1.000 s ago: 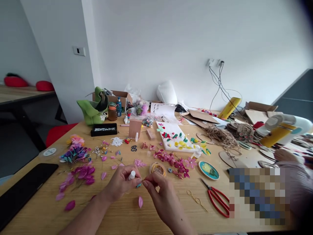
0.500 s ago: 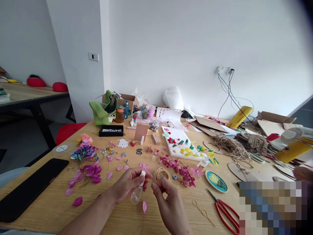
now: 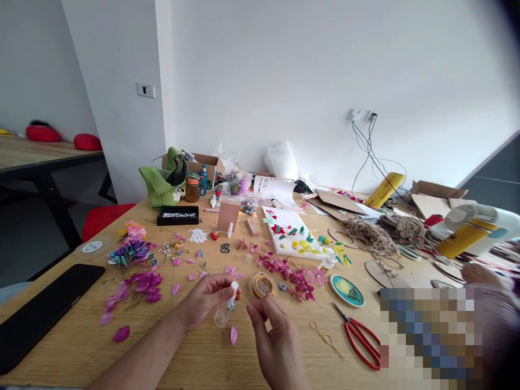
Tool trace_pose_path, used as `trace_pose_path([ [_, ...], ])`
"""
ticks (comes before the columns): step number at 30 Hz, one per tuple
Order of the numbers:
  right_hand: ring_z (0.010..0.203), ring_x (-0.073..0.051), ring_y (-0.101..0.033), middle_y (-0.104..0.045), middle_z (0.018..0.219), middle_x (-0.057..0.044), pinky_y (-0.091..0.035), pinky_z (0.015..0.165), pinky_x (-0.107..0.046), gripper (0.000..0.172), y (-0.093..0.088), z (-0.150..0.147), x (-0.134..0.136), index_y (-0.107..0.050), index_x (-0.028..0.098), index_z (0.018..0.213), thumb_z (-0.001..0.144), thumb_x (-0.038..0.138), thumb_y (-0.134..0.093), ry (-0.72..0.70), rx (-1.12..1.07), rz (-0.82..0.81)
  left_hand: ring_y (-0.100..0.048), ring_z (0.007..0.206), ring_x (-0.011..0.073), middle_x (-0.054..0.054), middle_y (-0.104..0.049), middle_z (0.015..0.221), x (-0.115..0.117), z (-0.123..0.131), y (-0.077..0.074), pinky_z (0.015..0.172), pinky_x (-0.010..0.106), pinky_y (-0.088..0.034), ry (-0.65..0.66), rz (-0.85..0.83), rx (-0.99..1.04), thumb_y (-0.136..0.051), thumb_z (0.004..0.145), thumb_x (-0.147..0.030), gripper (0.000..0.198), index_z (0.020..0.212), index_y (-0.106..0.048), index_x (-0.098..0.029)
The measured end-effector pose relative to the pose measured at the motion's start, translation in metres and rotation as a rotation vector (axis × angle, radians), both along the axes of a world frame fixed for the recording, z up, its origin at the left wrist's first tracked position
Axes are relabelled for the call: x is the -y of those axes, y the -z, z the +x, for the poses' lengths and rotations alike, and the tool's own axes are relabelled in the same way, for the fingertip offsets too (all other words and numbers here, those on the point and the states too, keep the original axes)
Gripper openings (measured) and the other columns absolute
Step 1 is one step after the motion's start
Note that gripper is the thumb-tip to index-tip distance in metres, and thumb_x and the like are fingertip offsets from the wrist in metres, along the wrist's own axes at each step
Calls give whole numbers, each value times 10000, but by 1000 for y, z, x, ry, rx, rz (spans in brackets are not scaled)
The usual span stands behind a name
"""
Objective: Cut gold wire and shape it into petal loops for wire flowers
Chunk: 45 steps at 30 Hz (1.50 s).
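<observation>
My left hand (image 3: pixel 209 299) is closed around a small clear plastic bottle (image 3: pixel 221 317) with a white cap, tilted above the tabletop. My right hand (image 3: pixel 274 327) pinches the end of a thin gold-coloured wire (image 3: pixel 243 300), which runs toward the left fingers. Where its other end is held or wound cannot be made out. Just behind the right hand lies a spool of gold wire (image 3: pixel 262 285) in a clear case. A single pink petal (image 3: pixel 233 335) rests on the wood between my hands.
Red-handled scissors (image 3: pixel 361 338) and small gold scissors or a wire loop (image 3: pixel 326 339) lie to the right. Magenta flowers (image 3: pixel 286 276) sit behind my hands, a petal bunch (image 3: pixel 146 284) to the left. A black phone-like slab (image 3: pixel 51 314) is far left. Another person's hand (image 3: pixel 481 274) is at right.
The view has turned slightly right, so everything sits further left. My hands keep their hold on the bottle and wire. The other person's hand and a white device at right show more.
</observation>
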State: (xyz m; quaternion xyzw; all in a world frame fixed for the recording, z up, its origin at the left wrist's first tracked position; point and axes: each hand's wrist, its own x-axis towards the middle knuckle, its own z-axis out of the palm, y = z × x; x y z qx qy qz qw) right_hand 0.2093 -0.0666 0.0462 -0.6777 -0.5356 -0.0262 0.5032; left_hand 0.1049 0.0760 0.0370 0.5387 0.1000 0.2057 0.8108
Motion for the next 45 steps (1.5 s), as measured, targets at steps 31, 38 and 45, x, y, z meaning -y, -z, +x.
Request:
trace_pose_path([
  [31, 621, -136, -579, -629, 684, -14, -466, 579, -206, 198, 10, 6, 10, -659, 181, 799, 898, 313, -549, 26, -125, -28, -568, 763, 142, 17, -623, 805, 2, 1, -3, 739, 267, -434, 67, 60, -23, -850, 609, -313, 341, 902, -744, -175],
  [38, 587, -127, -567, -627, 660, -7, -459, 560, -199, 197, 15, 3, 5, -641, 184, 768, 899, 297, -548, 17, -117, -25, -531, 809, 161, 30, -600, 830, 1, 3, 1, 742, 272, -422, 48, 168, 5, -848, 602, -334, 305, 843, -761, -168],
  [45, 584, -118, -516, -547, 643, 11, -409, 548, -197, 172, 17, -2, 2, -558, 197, 729, 899, 199, -533, 75, 77, 102, -582, 858, 174, 32, -680, 888, 1, 3, 4, 803, 301, -437, 82, 62, -33, -863, 585, -267, 495, 1055, -715, -220],
])
